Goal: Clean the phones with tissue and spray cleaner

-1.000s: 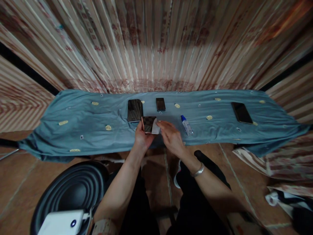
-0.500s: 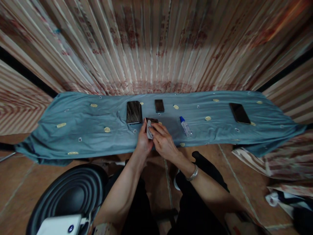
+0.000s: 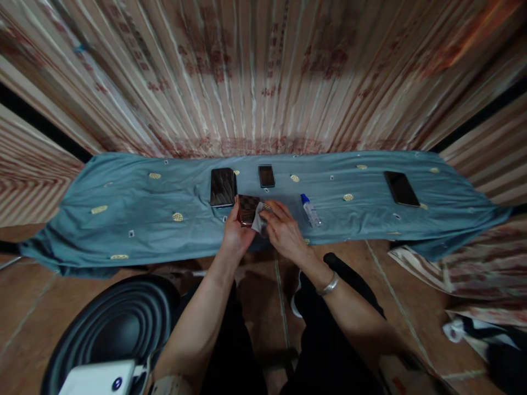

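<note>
Okay, my left hand (image 3: 237,235) grips the dark checkered case (image 3: 247,205) by its left side and lower edge, over the near part of the blue-draped table (image 3: 160,236). Can't tell whether it touches the fabric underneath. My right hand (image 3: 284,229) pinches a pale wipe (image 3: 258,220) against the case's right side, fingers partly hiding the contact.

Risks, my judgement: the case looks glossy, so a hard rub against my one-sided hold could twist it loose; the table's front edge is near, so a drop might end on the tiles. The wipe looks thin and could bunch or slip, letting fingertips smear the surface.

Also, the blue-capped bottle (image 3: 310,211) lies just beyond my right hand; an outward swing might knock it, or drag the wrinkled drape and shift the dark stacked device (image 3: 222,187) near my left.
</note>
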Demonstrator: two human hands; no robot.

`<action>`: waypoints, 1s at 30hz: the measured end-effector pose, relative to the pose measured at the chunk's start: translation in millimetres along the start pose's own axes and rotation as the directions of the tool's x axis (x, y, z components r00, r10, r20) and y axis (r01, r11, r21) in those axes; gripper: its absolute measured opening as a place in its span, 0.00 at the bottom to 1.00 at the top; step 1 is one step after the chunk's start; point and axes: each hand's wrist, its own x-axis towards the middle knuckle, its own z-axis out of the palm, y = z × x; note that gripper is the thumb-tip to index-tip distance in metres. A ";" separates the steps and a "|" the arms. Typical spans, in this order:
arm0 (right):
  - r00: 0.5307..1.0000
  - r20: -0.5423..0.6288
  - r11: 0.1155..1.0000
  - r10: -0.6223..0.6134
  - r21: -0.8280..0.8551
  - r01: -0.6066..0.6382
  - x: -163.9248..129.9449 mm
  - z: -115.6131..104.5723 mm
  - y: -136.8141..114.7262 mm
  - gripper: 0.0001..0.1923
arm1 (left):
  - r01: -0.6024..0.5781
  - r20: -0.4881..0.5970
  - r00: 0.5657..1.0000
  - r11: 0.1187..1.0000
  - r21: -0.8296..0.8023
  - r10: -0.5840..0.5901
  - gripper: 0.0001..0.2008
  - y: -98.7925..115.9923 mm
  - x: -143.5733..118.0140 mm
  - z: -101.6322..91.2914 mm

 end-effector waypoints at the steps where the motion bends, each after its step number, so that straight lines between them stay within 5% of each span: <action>1: 1.000 -0.001 1.000 0.006 0.003 -0.006 -0.5 0.1 1.1 0.21 | -0.001 -0.001 1.000 1.000 -0.007 0.001 0.19 0.7 0.3 0.2; 16: 0.999 -0.046 0.981 -0.011 0.194 0.020 0.6 -7.2 18.9 0.16 | 0.030 -0.052 0.998 0.996 0.083 -0.025 0.17 7.7 -2.5 0.5; 30: 0.974 -0.102 0.979 -0.202 0.018 0.204 8.0 -7.3 2.0 0.17 | 0.042 -0.005 0.999 0.998 0.045 -0.042 0.12 -6.3 10.9 -10.6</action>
